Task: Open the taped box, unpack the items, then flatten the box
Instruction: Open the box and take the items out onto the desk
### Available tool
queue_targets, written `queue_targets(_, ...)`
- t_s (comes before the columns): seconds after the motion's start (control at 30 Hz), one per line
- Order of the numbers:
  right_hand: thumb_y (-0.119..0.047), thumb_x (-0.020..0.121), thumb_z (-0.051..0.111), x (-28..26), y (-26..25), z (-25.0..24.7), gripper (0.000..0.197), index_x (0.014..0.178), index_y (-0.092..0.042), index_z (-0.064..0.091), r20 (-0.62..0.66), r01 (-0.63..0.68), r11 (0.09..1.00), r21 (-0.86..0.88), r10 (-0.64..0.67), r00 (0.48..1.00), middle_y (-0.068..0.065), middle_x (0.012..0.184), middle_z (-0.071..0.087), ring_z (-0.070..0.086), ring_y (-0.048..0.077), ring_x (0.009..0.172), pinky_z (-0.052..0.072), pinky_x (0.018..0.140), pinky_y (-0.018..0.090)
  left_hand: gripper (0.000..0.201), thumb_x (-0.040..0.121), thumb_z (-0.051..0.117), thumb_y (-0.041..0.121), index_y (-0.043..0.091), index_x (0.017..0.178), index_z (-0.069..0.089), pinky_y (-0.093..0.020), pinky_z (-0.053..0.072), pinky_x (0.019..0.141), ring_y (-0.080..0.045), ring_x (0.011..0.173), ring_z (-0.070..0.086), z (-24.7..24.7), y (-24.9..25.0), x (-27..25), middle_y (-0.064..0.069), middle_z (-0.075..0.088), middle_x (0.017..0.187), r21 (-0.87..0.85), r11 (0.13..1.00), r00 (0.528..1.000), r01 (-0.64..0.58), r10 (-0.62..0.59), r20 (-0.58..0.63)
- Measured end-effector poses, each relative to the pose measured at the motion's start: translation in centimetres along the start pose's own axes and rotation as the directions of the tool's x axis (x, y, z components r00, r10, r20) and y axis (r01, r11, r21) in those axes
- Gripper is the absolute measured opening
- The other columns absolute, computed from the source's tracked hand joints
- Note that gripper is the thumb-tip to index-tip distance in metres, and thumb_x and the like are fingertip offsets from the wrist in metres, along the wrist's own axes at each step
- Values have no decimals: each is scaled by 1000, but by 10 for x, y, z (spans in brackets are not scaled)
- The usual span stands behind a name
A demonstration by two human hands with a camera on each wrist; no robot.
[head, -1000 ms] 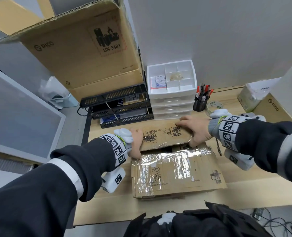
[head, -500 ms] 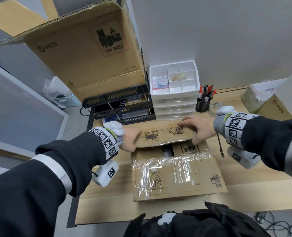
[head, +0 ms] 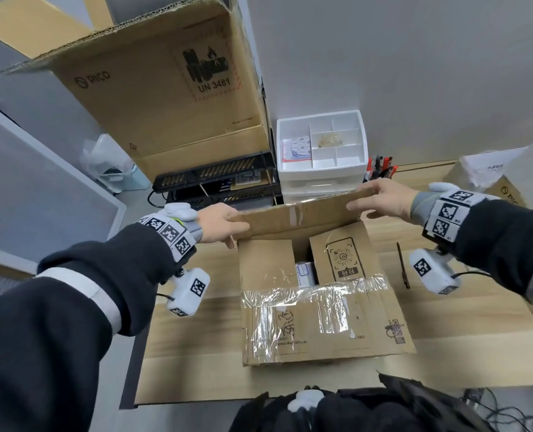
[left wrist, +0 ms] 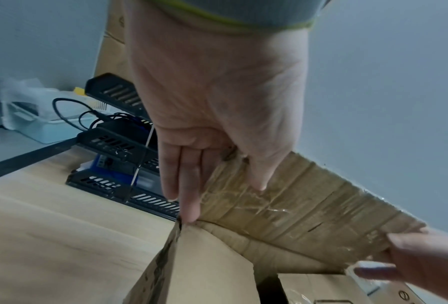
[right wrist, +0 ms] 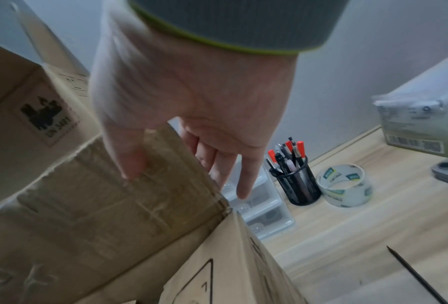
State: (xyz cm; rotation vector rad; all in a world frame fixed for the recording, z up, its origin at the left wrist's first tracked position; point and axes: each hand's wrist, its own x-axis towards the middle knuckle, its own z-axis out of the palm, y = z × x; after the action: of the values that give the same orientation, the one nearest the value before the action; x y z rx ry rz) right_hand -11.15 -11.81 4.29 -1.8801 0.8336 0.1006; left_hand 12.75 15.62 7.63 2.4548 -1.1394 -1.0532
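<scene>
- Box sits mid-desk, right in front of me; tape seam is cut and the far flap is standing up off the top.
- Left hand grasps the flap's left end: thumb on the inner face, fingers behind it, clear in the left wrist view.
- Right hand grasps the right end the same way, thumb in front, fingers behind.
- Near flap lies flat over the opening, covered in crinkled clear tape.
- Two inner side flaps are folded in; through the gap between them I see a white item. Can't tell what it is.
- Judgement: opening step, roughly halfway. Unpacking and flattening not started.
- Risks from here:
  - The drawer unit and pen cup stand just beyond the flap. If I fold it fully back, it may knock the cup over.
  - Tape residue along the flap could snag and tear the cardboard if I yank. Not fatal, just messy for flattening.
  - Box isn't braced by anything. Pulling the flap away from me may drag the whole box toward the far clutter.
  - A thin dark stick-like tool lies just right of the box; my right sleeve could sweep it off.
</scene>
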Motion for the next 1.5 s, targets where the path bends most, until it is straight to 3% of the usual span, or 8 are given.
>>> queue_targets(0.2,-59,74,73,2,8,14,48,104,-21,71,-33,-24,999,25,25,999,0,103,75,70,23,101,54,96,44,46,98,59,44,2,92,77,-48,56,96,-29,72,75,-3,-12,7,-16,78,88,-136,986,996,94,-93,14)
queue_targets(0.5,-40,95,60,7,17,34,38,119,-11,63,-65,-54,998,28,56,996,7,110,71,68,26,99,56,93,47,38,99,59,40,3,92,69,-34,60,71,-21,63,67,16,-17,20,-16,73,78,-237,960,968,146,-188,-166)
queue_targets(0.67,-33,94,61,13,25,47,40,127,-13,53,-179,-83,982,-171,52,983,8,111,66,62,25,98,51,95,43,33,87,68,21,13,61,49,-24,53,57,-27,67,69,41,-26,30,-20,73,76,-158,961,944,226,-256,-210)
queue_targets(0.77,-30,94,60,14,31,55,52,141,-17,42,-215,-92,957,-276,32,976,9,108,63,60,28,98,49,93,38,44,73,76,33,12,98,45,-47,60,76,-37,84,69,60,-36,35,-17,68,91,-156,945,924,289,-318,-215)
queue_targets(0.87,-29,99,51,10,33,58,30,124,-16,62,-147,-34,936,-351,-19,989,12,114,65,59,29,104,42,87,30,49,86,72,32,17,125,45,-46,59,75,-36,85,67,70,-34,37,-18,67,95,-128,970,940,209,-235,-247)
queue_targets(1.03,-56,88,60,-4,52,54,41,113,-23,60,85,-6,886,-464,51,995,-2,114,54,57,20,103,45,97,37,26,91,70,42,17,96,72,-37,62,72,-25,83,68,76,-25,35,-7,70,91,-70,983,984,168,-164,64)
queue_targets(1.2,-45,95,55,-3,59,44,28,101,-21,67,32,-18,898,-439,36,999,2,93,70,65,23,91,51,82,34,23,97,63,34,18,81,64,-23,40,60,-18,75,55,80,-16,45,1,59,74,72,994,994,84,-88,60)
queue_targets(1.5,-46,97,52,5,72,20,25,99,-23,62,-165,-122,869,-479,47,985,1,84,64,59,20,79,46,71,29,31,96,63,36,11,80,63,-37,51,70,-24,72,57,95,22,66,-9,61,76,-31,993,992,111,-112,-49)
